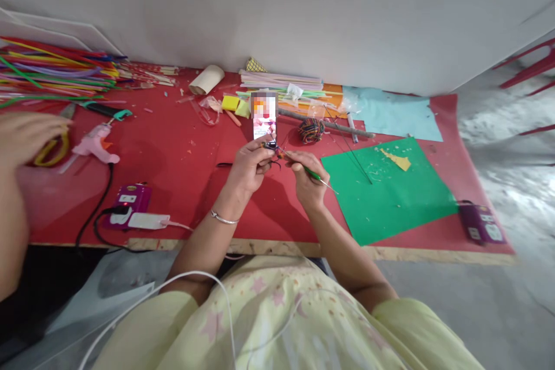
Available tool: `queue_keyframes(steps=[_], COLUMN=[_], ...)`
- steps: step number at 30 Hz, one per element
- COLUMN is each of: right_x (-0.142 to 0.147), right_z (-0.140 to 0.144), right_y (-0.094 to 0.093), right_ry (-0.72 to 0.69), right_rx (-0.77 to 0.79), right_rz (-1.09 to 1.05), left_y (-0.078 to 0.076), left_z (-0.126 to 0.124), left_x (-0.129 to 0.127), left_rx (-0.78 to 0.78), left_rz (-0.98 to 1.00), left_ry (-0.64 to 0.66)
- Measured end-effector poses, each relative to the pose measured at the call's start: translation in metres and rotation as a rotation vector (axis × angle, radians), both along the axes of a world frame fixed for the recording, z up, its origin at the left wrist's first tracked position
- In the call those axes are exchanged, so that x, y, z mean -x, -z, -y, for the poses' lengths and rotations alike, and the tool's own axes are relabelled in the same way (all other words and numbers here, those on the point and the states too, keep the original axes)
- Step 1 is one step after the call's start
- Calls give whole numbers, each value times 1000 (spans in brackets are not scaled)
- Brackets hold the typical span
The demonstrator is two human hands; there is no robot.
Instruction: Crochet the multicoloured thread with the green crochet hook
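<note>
My left hand (251, 166) pinches a small piece of dark multicoloured yarn work (272, 145) between thumb and fingers. A crochet hook (313, 174) with a green grip is held in my right hand (310, 179), its thin tip reaching the yarn work. The two hands are close together over the red tabletop (173, 156). Just beyond them a phone (264, 121) with a lit screen faces me. A ball of multicoloured yarn (310, 130) sits right of the phone. Stitch detail is too small to make out.
Another person's hand (30, 133) is at the left, by yellow-handled scissors (52, 147). A pink glue gun (97, 143), a purple power strip (137, 193) and pipe cleaners (56, 72) lie on that side. Rightward are a green sheet (390, 202) and another power strip (481, 224).
</note>
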State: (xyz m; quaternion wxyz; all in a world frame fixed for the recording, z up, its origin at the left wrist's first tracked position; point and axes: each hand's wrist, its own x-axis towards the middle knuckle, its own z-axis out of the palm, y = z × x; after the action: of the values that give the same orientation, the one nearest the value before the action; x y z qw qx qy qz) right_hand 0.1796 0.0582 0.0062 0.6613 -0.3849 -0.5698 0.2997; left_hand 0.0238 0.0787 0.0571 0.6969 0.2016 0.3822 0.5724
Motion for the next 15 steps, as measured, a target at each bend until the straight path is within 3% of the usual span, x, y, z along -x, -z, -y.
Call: queue_keyframes(steps=[15], right_x=[11], right_z=[-3], right_y=[3], right_ry=[-16], right_rx=[25], right_rz=[-157], left_y=[-4], left_z=[6], left_x=[-5], left_rx=[-44], left_rz=[126], left_ry=[51])
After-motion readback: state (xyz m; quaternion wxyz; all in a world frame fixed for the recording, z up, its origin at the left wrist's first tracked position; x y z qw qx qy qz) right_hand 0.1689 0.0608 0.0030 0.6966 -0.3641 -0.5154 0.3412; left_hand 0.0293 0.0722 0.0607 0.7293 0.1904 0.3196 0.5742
